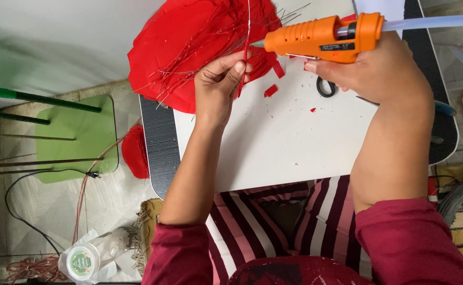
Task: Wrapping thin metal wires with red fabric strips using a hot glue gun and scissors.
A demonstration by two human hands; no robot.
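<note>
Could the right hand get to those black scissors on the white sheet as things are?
Probably not freely: the right hand is full, holding the orange glue gun. The scissors lie just beside its fingers, nothing between.

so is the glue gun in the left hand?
No, the orange glue gun is gripped by the right hand; the left hand pinches a thin wire.

An orange glue gun (321,38) with a black label and a translucent whitish stick is seen. Red fabric (189,47) is strewn with thin silvery wires. The surface (284,142) is white, edged in dark ribbing. The sleeves (411,243) are maroon; the lap cloth (273,216) is striped maroon, pink and white. A green stool (78,137) is seen, and black handles, perhaps of scissors (325,87).
</note>
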